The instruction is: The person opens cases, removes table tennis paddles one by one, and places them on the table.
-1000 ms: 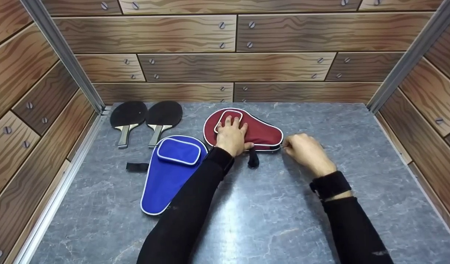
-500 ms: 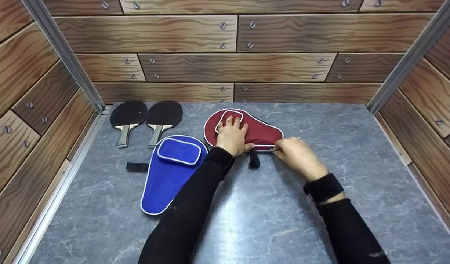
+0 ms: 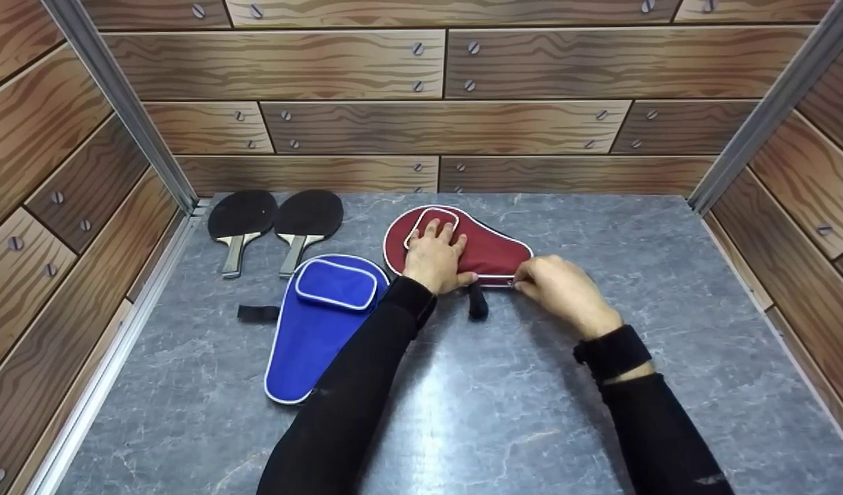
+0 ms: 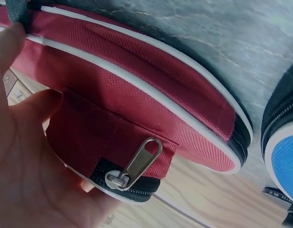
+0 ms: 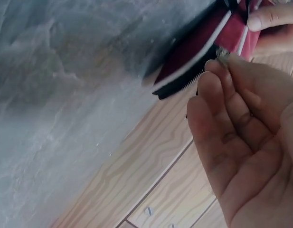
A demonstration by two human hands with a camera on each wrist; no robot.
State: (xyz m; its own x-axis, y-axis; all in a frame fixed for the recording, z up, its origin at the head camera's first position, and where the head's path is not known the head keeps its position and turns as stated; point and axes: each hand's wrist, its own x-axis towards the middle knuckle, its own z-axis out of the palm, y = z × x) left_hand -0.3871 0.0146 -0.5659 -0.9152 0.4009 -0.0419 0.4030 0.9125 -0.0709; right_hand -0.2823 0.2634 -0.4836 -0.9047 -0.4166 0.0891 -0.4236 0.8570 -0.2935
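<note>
The red paddle case (image 3: 490,249) with white piping lies at the back middle, its narrow end to the right. My left hand (image 3: 434,265) presses it down with spread fingers over its small pocket, thumb at the near edge by a black strap (image 3: 477,302). In the left wrist view the pocket's metal zipper pull (image 4: 144,156) hangs beside the palm. My right hand (image 3: 562,289) is at the narrow end, where thumb and index finger pinch the zipper pull (image 5: 223,55) of the main zipper. Black tape with bare teeth (image 5: 186,84) runs from there to the case's tip.
A blue paddle case (image 3: 304,344) lies left of my left forearm, with a black strap (image 3: 258,313) sticking out. Two black table tennis paddles (image 3: 243,214) lie at the back left. Wood-patterned walls (image 3: 435,127) enclose the grey table (image 3: 490,412) at the back and sides.
My right hand has moved left from the narrow end's corner along the near edge with the zipper pull, then barely moved in the last half second. My left hand stays on the case.
</note>
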